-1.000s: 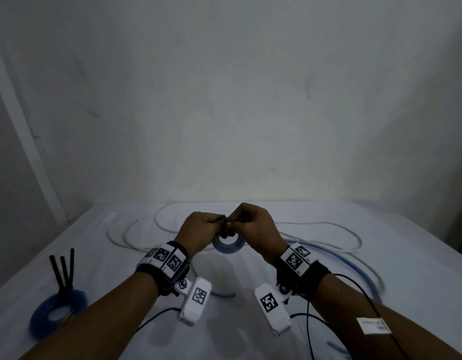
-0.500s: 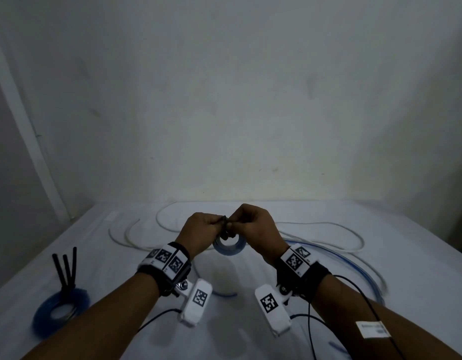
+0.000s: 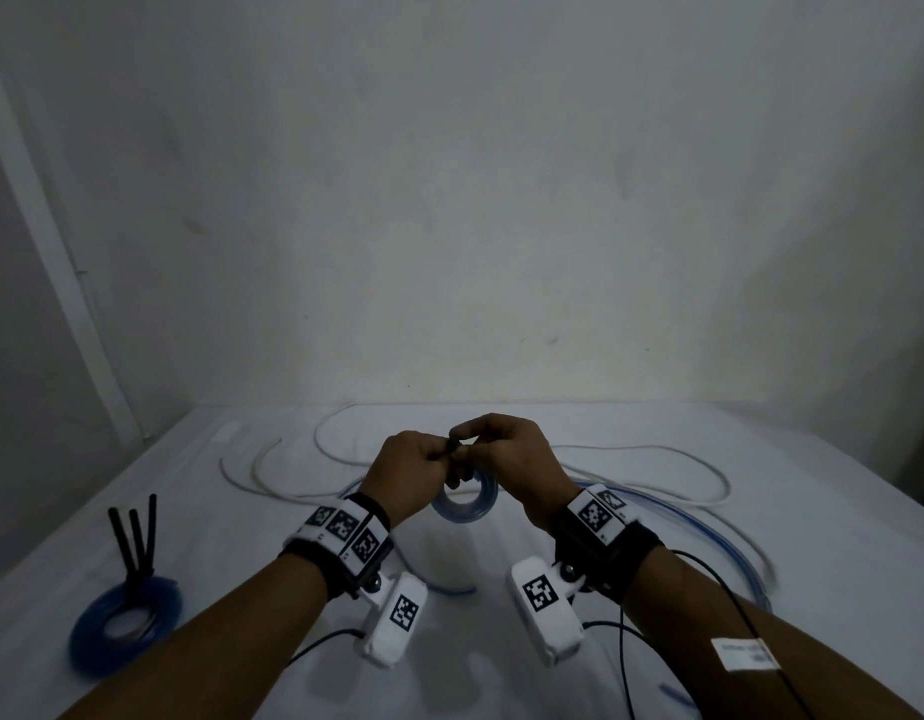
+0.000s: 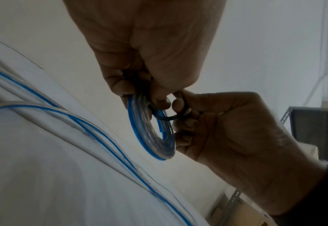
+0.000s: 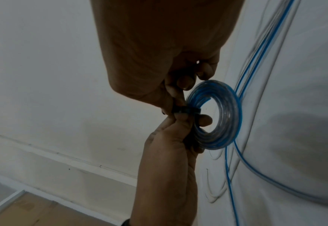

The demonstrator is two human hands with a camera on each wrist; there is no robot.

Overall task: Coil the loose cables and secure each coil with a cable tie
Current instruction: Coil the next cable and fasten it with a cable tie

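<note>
A small coil of clear-and-blue cable (image 3: 465,504) hangs above the white table between my two hands. My left hand (image 3: 436,462) grips the coil's top edge, fingers curled round the strands (image 4: 151,130). A black cable tie (image 4: 171,117) loops through the coil's hole and over its strands (image 5: 188,110). My right hand (image 3: 470,449) pinches that tie right beside the left fingers, knuckles almost touching. The tie's ends are hidden inside the fingers.
A second blue coil (image 3: 122,623) lies at the table's near left, with black cable ties (image 3: 135,537) sticking up from it. Loose white cable (image 3: 657,454) and loose blue cable (image 3: 719,537) sprawl behind and to the right of my hands. A wall stands behind the table.
Both hands stay together over the coil in the same spot. The right fingers have shifted slightly on the tie.
</note>
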